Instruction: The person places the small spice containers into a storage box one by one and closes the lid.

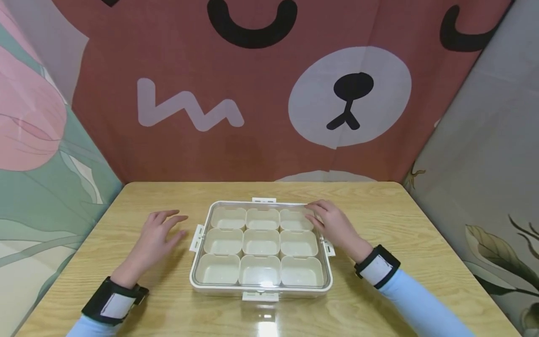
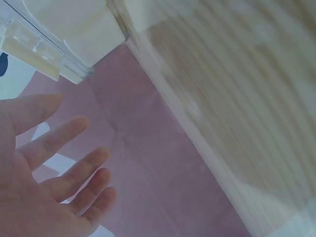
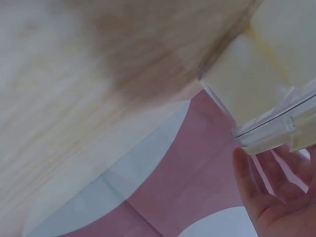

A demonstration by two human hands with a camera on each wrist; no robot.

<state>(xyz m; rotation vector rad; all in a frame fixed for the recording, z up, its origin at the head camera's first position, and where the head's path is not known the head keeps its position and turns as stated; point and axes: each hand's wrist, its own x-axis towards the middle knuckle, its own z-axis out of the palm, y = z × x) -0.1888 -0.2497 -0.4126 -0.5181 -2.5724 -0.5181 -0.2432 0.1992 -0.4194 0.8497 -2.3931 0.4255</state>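
A rectangular storage box (image 1: pixel 261 291) with a white-rimmed clear lid (image 1: pixel 260 205) sits on the table. Through the lid, several cream square cups (image 1: pixel 261 242) show in rows. White latches jut out from the box's sides, among them a left latch (image 1: pixel 196 238) and a front latch (image 1: pixel 260 296). My right hand (image 1: pixel 334 224) is at the far right corner of the lid, its fingers and thumb touching the rim there. My left hand (image 1: pixel 157 234) hovers to the left of the box, apart from it, fingers spread and holding nothing.
A light wood table (image 1: pixel 168 304) carries the box. Behind it hangs a brown cloth (image 1: pixel 189 154) with a bear print; patterned cloths (image 1: pixel 29 201) line both sides. Black straps (image 1: pixel 113 302) with white patches circle both wrists.
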